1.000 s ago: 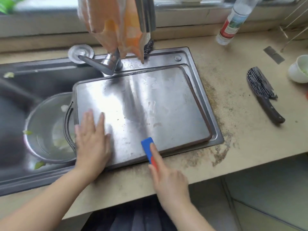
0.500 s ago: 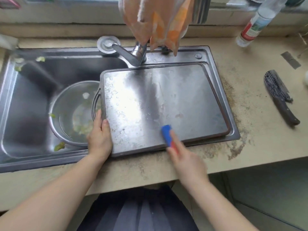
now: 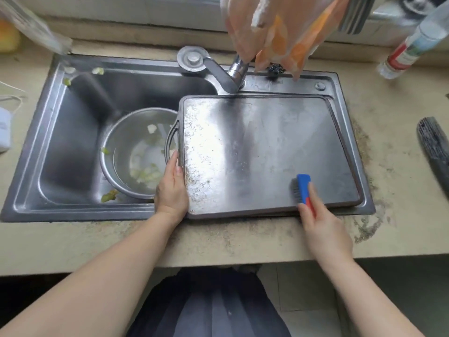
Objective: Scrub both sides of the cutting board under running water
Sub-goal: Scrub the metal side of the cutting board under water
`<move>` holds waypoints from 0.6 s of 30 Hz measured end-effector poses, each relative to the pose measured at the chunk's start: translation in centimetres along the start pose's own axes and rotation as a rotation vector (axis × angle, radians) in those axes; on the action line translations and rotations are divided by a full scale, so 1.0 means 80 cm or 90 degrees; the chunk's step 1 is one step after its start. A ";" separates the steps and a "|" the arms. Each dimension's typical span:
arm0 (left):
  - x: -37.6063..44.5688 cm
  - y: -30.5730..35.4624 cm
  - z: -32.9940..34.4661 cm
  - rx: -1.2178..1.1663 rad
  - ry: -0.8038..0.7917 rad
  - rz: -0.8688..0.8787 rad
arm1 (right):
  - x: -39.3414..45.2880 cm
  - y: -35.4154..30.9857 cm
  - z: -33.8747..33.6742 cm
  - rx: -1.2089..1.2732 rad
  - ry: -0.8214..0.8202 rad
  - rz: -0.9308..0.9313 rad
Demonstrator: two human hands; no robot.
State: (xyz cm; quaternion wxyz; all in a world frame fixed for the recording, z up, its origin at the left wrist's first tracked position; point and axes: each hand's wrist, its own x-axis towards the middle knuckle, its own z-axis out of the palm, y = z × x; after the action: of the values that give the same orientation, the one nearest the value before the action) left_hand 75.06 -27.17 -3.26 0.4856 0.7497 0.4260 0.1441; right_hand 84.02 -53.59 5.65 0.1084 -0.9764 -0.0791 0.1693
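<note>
Since the earlier frames, left hand (image 3: 172, 190) has shifted off the face of the cutting board (image 3: 264, 152) to its left edge, just below the loop handle; the brush (image 3: 302, 189) has travelled rightward along the near edge.

Current state: board lies flat over the right half of the sink (image 3: 73, 132), centre-right of frame. Left hand grips the board's left rim, thumb on top, the other fingers hidden underneath. Right hand (image 3: 320, 227) has its fingers wrapped round the brush's red-and-blue handle, bristles down on the board near the lower-right corner.

Progress (judgement): early. Upper face looks wet, with pale specks along its left strip, so scrubbing of this side seems partial. No water stream is discernible from the faucet (image 3: 228, 74); cannot confirm flow. Underside not yet turned up: the second face remains.

Surroundings: steel bowl (image 3: 131, 152) with vegetable scraps sits in the basin at left, touching or just under the board's handle end. Orange cloth (image 3: 279, 37) hangs at top centre. Bottle (image 3: 410, 49) upper right; dark-handled utensil (image 3: 435, 147) at right edge on the countertop (image 3: 218, 239).

Obstacles (judgement): the bowl crowds the basin, and the faucet and cloth hang close over the far edge, which may hinder flipping.
</note>
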 end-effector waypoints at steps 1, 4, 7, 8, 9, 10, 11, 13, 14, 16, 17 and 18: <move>-0.001 0.000 0.001 0.003 -0.001 -0.008 | -0.006 -0.003 0.000 0.036 0.015 0.028; 0.000 0.003 0.002 -0.003 -0.009 -0.011 | -0.056 -0.080 0.055 -0.024 -0.090 -0.137; -0.001 0.002 -0.002 -0.011 -0.006 0.010 | -0.081 -0.129 0.088 -0.045 -0.134 -0.277; -0.001 0.001 -0.001 0.002 -0.006 -0.001 | -0.065 -0.121 0.082 -0.050 -0.122 -0.267; -0.002 0.002 0.003 0.026 -0.009 -0.020 | -0.047 -0.103 0.069 -0.053 -0.104 -0.238; -0.003 0.004 0.010 0.050 -0.012 -0.031 | -0.029 -0.081 0.053 -0.045 -0.078 -0.190; -0.004 0.008 0.017 0.061 -0.014 -0.031 | -0.012 -0.060 0.036 -0.034 -0.052 -0.140; -0.002 0.020 0.030 0.036 -0.006 -0.021 | 0.012 -0.031 0.016 -0.008 0.005 -0.080; 0.002 0.024 0.036 0.018 -0.005 -0.019 | 0.020 -0.026 0.012 -0.004 0.014 -0.060; 0.012 0.028 0.043 0.010 -0.031 -0.016 | 0.029 -0.032 0.011 -0.027 -0.011 -0.047; 0.017 0.029 0.044 0.003 -0.056 -0.015 | 0.032 -0.037 0.014 -0.034 -0.020 -0.049; 0.023 0.031 0.044 -0.007 -0.086 -0.013 | 0.035 -0.041 0.017 -0.029 -0.022 -0.053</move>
State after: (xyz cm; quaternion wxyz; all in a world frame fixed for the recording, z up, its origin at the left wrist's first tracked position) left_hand 79.61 -28.26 -3.19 0.5188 0.7508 0.3988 0.0903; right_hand 85.81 -49.64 4.32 0.0917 -0.9714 -0.1254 0.1797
